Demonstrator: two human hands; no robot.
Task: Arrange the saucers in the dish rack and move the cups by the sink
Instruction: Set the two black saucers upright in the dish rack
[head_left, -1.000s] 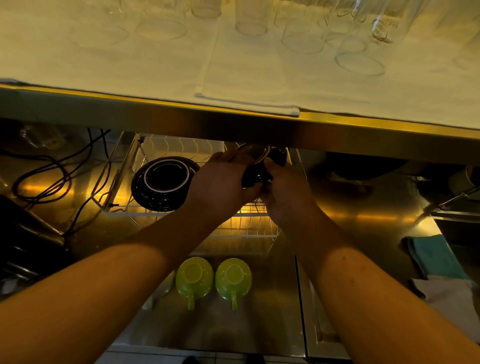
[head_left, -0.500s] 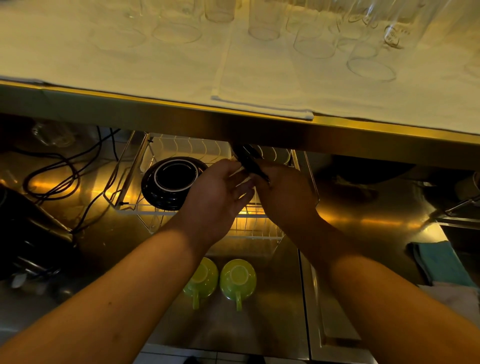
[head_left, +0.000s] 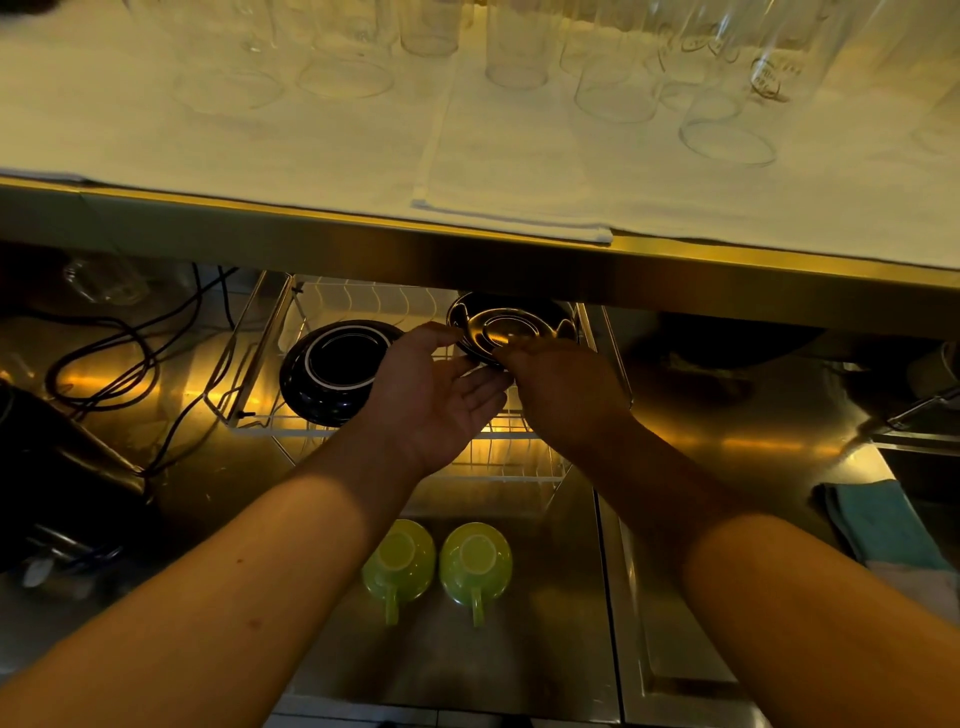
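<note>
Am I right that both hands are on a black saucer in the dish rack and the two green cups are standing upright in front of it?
Nearly. The head view shows the two green cups turned upside down, bases up and handles toward the person, not upright. The rest holds: the left hand and right hand are on a black saucer in the dish rack.

The single head-worn view looks steeply down, close over the steel counter (head_left: 727, 431) beneath a shelf (head_left: 467, 260).
</note>
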